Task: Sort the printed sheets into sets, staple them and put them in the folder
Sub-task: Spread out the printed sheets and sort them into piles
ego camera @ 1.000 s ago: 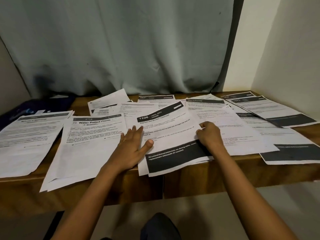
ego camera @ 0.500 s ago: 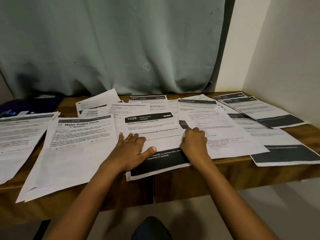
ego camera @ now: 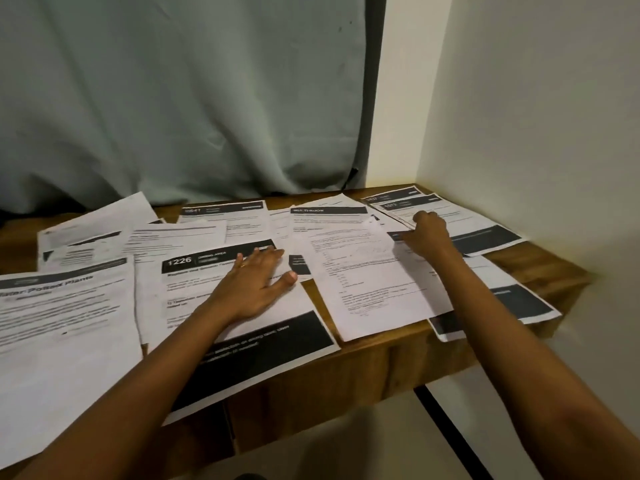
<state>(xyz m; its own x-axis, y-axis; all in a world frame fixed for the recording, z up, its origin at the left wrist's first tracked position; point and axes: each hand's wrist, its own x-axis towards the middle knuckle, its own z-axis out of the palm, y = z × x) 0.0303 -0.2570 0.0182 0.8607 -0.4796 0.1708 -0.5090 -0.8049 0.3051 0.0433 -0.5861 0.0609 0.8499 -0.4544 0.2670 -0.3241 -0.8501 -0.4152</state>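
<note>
Several printed sheets cover a wooden table [ego camera: 377, 362]. My left hand [ego camera: 256, 282] lies flat, fingers straight, on the sheet headed 1226 [ego camera: 221, 306], which overhangs the front edge. My right hand [ego camera: 427, 233] has reached far right, with fingers curled down on the sheets near the wall; whether it holds one is unclear. A text sheet headed Multi-Room [ego camera: 363, 271] lies between the hands. The Water Potted Plants sheet [ego camera: 59, 327] lies at the left. No stapler or folder shows.
A grey-green curtain [ego camera: 180, 98] hangs behind the table. A white wall [ego camera: 536, 116] closes the right side. More sheets [ego camera: 485, 220] lie in the back right corner, and others [ego camera: 100, 226] at the back left. Several sheets overhang the front edge.
My right hand left the 1226 sheet's right edge and moved right and back to the sheets by the wall. My left hand stayed flat on the 1226 sheet. The view swung right.
</note>
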